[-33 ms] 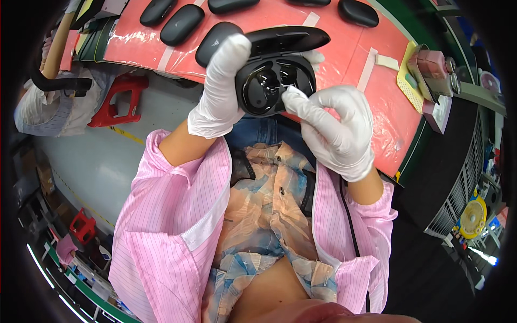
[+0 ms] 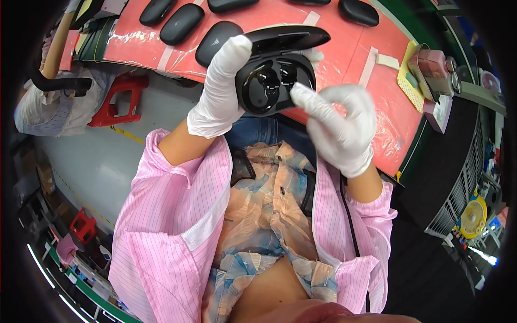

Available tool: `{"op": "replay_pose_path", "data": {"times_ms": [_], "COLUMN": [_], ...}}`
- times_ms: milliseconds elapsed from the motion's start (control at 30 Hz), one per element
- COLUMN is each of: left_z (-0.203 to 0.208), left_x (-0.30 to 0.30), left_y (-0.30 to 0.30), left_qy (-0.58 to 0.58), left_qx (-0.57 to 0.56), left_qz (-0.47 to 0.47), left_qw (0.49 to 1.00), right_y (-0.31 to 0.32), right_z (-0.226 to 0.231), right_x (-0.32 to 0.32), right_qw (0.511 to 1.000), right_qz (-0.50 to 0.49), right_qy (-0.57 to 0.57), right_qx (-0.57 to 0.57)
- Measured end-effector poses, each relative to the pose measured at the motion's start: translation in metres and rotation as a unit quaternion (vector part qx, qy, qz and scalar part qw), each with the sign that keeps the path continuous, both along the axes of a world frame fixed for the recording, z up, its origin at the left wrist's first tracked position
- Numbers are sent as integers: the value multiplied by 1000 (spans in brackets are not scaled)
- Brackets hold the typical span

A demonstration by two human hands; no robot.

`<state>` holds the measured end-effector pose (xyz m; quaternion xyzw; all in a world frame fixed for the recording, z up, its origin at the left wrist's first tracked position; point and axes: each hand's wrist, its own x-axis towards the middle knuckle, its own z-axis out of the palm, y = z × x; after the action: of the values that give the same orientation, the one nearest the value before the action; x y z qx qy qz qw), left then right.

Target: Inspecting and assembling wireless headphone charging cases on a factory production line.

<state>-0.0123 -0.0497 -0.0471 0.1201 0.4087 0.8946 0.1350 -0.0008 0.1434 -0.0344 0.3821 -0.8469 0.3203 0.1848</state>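
Note:
My left hand (image 2: pixel 221 89), in a white glove, grips a glossy black earbud case (image 2: pixel 264 110) whose lid (image 2: pixel 291 40) stands raised. The thumb lies along the case's left side, and white fingertips show behind its far right edge. Two dark earbuds seem to sit inside: a left one (image 2: pixel 262 85) and a right one (image 2: pixel 288 72), the latter partly in shadow. Beside the case's lower right rim is my gloved right hand (image 2: pixel 339 126), slightly blurred. One digit stretches toward the right earbud while the others curve back, and I see nothing held in them.
Several closed black cases, among them one by my left thumb (image 2: pixel 214 46) and one at the far right (image 2: pixel 358 13), lie on the pink-covered table (image 2: pixel 390 126). A yellow tray (image 2: pixel 410 81) and clear containers (image 2: pixel 433 70) stand at right. Another person's arm (image 2: pixel 54 51) and a red stool (image 2: pixel 118 102) are left.
My right hand has drawn back slightly to the right, its fingertip moving off the middle of the case. The case has tilted a little; my left hand still holds it.

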Motion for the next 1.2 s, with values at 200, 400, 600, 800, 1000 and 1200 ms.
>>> {"op": "replay_pose_path", "data": {"times_ms": [200, 400, 600, 800, 1000, 1200], "left_z": [-5, 6, 16, 14, 13, 15], "left_x": [-2, 6, 6, 7, 7, 8], "left_y": [4, 7, 10, 8, 16, 23], "left_qy": [-33, -95, -309, -334, -335, -332], "left_qx": [39, -6, 106, 106, 111, 12], "left_qz": [-31, -23, -43, -72, -111, -59], "left_qw": [998, 995, 944, 934, 929, 941], "right_y": [17, 1, 11, 36, 35, 21], "right_z": [-9, 25, 24, -15, -21, 11], "right_x": [-14, -18, -36, -36, -33, -39], "right_qw": [998, 991, 997, 940, 958, 997], "right_qz": [-36, 123, 38, -114, -154, 6], "right_qy": [-25, -48, -38, -176, -101, 17], "right_qx": [-42, 20, 54, -270, -219, 78]}}
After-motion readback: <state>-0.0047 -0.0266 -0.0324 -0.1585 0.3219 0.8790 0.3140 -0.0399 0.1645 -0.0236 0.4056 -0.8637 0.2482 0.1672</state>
